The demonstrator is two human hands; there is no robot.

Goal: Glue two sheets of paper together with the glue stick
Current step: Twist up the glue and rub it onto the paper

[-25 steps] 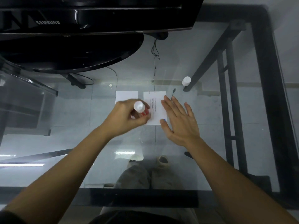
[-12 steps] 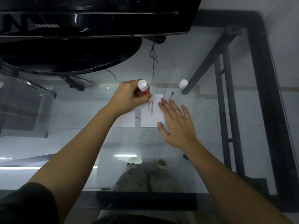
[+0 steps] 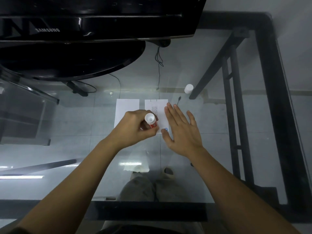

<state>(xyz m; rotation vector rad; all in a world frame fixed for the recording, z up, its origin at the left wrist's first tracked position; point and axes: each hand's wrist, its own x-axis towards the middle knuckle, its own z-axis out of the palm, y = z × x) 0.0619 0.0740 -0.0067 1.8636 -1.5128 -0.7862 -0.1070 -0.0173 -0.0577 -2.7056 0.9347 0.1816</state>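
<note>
Just left of the frame's centre lies the plain sheet [image 3: 127, 108], its long axis running up and down the frame, its lower right corner hidden under the left hand [image 3: 135, 127]. That hand is clenched around the glue stick [image 3: 150, 121], which stands nearly upright with its white base toward the camera and its red barrel angled down to the lower left edge of the printed sheet [image 3: 156, 109]; whether the tip actually touches the paper cannot be told, since the fingers hide it. The printed sheet lies just right of the plain one, parallel to it, with a narrow strip of glass table [image 3: 219, 125] between them. Farther right, the right hand [image 3: 181, 130] is spread flat, grasping nothing, its fingers pinning the sheet's right side and its thumb at the lower right corner. Judging from this, the coming stroke would run along the sheet's long axis, up the frame, away from the body, and the left hand is the nearer one. In the upper right stands the white cap [image 3: 188, 88], well apart from both hands.
</note>
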